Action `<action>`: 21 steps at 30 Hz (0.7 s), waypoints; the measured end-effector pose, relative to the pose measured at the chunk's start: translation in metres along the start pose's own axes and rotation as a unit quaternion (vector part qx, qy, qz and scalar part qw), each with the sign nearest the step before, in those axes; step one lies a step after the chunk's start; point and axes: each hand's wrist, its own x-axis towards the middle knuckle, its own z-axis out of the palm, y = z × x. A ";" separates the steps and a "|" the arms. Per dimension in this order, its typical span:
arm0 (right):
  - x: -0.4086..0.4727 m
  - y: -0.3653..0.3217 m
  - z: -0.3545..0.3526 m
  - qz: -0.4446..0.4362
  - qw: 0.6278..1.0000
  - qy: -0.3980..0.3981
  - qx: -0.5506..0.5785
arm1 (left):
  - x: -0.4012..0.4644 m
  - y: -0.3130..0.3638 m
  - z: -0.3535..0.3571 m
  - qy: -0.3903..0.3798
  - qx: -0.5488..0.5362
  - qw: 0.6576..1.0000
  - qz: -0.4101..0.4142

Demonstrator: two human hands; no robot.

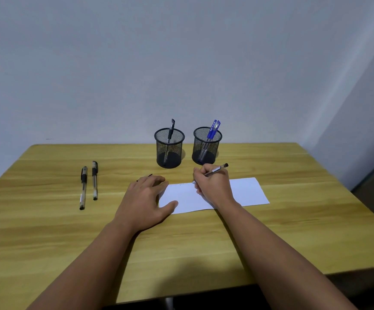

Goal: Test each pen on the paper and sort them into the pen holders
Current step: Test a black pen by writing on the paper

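Observation:
My right hand [214,183] grips a pen [218,169] with its tip down on the white paper [246,191], where faint marks show near the top edge. My left hand [144,198] lies flat with straight fingers on the paper's left end; a small dark pen cap [144,177] peeks out beyond its fingers. Two black pens [88,183] lie side by side on the table at the left. The left mesh holder [169,147] has one black pen in it. The right mesh holder [207,145] has two blue pens [213,129].
The wooden table [69,231] stands against a plain wall, with its front edge near me and its right edge close to a side wall.

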 end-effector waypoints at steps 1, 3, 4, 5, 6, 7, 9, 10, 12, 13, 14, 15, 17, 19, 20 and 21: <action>0.000 0.000 0.000 0.000 1.000 0.001 0.001 | 0.000 0.000 0.000 -0.001 0.001 1.000 0.000; 0.001 0.001 0.000 0.001 1.000 -0.003 -0.002 | 0.000 0.001 0.000 -0.001 0.002 1.000 -0.001; 0.001 0.001 0.000 0.000 1.000 -0.006 -0.006 | 0.001 0.001 0.001 -0.001 0.002 1.000 0.000; 0.001 0.002 0.001 -0.001 1.000 -0.007 -0.009 | 0.001 0.001 0.001 -0.001 0.003 1.000 0.000; 0.002 0.002 0.001 0.000 1.000 -0.007 -0.009 | 0.001 0.001 0.001 -0.002 0.005 1.000 0.000; 0.002 0.003 0.001 0.000 1.000 -0.006 -0.005 | 0.001 0.001 0.001 -0.003 0.007 1.000 0.001; 0.003 0.004 0.001 -0.005 1.000 0.002 -0.003 | 0.001 0.000 0.001 -0.004 0.009 1.000 0.000; 0.003 0.004 0.001 -0.009 1.000 0.004 -0.007 | 0.002 0.000 0.000 -0.004 0.009 1.000 0.000; 0.003 0.004 0.001 -0.011 1.000 0.004 -0.009 | 0.002 0.000 0.000 -0.003 0.011 1.000 0.001; 0.003 0.004 0.001 -0.011 1.000 0.003 -0.005 | 0.002 0.000 0.001 -0.004 0.013 1.000 0.001; 0.004 0.003 0.001 -0.010 1.000 0.003 -0.002 | 0.002 0.000 0.001 -0.004 0.014 1.000 0.001; 0.004 0.003 0.000 -0.011 1.000 0.003 -0.002 | 0.002 0.000 0.001 -0.004 0.015 1.000 0.001; 0.005 0.004 0.000 -0.015 1.000 0.004 -0.002 | 0.002 0.000 0.002 -0.002 0.014 1.000 0.000; 0.006 0.005 0.000 -0.015 1.000 0.006 0.006 | 0.003 0.000 0.002 -0.003 0.013 1.000 0.000; 0.006 0.006 0.000 -0.015 1.000 0.004 0.007 | 0.003 0.000 0.001 -0.004 0.013 1.000 0.000; 0.005 0.006 0.000 -0.016 1.000 0.003 0.005 | 0.003 0.000 0.001 -0.004 0.014 1.000 0.000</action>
